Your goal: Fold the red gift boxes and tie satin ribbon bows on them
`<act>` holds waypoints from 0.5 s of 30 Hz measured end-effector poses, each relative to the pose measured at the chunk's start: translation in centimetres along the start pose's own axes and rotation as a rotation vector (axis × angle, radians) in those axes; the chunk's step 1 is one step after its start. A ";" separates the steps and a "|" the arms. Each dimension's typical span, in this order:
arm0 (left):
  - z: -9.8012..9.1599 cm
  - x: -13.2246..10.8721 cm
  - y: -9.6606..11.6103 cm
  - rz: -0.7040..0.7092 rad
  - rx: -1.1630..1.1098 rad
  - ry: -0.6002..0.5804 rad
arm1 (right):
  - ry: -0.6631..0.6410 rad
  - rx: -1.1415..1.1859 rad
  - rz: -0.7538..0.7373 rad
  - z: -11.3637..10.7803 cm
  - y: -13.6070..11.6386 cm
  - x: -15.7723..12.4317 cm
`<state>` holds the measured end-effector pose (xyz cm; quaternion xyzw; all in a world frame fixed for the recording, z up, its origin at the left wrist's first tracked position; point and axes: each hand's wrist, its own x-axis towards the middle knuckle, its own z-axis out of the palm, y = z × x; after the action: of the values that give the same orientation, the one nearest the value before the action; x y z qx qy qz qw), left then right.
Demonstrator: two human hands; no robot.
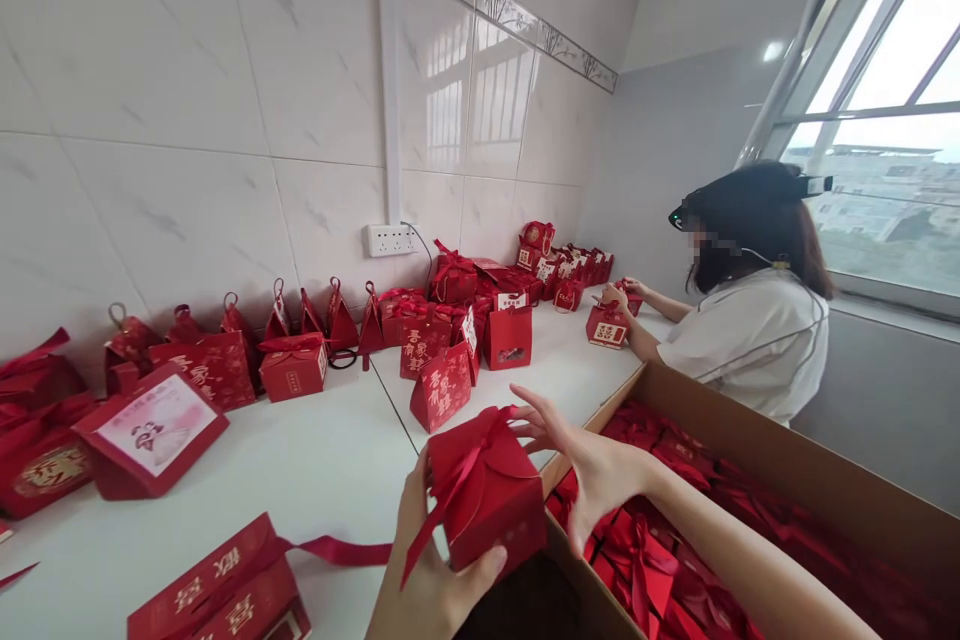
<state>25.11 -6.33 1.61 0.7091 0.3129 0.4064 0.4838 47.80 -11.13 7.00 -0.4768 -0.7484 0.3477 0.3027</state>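
Observation:
My left hand [439, 580] grips a red gift box [499, 515] from its left side and underneath. A red ribbon [480, 450] is tied across the folded top of this box. Just to the right, my right hand [577, 465] has its fingers spread, and it appears to hold nothing. Whether its fingertips touch the box's far corner I cannot tell. Below and right of that hand stands an open cardboard carton [757, 420] filled with red ribboned boxes. A red box with gold lettering [225, 585] lies at the lower left, its ribbon trailing toward my left wrist.
Many red gift boxes line the white table [322, 460] along the tiled wall. A triangular box with a pink picture [154, 425] stands at left. A power strip [391, 240] is on the wall. A co-worker [750, 320] at right handles a red box [609, 325].

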 end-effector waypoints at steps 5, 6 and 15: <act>0.5 0.9 -2.9 0.111 0.282 -0.245 | 0.205 -0.216 0.189 -0.2 -0.2 -1.4; 0.7 0.7 -4.2 0.130 0.388 -0.227 | 0.280 -0.264 0.222 -1.1 1.0 -1.6; 5.2 -1.3 -13.1 0.489 1.176 0.016 | 1.035 -0.755 0.895 -6.6 13.1 -2.2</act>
<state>28.38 -5.22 -12.05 0.9042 0.3161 0.2707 -0.0954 60.35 -7.61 -0.12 -0.9055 -0.3162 -0.1081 0.2616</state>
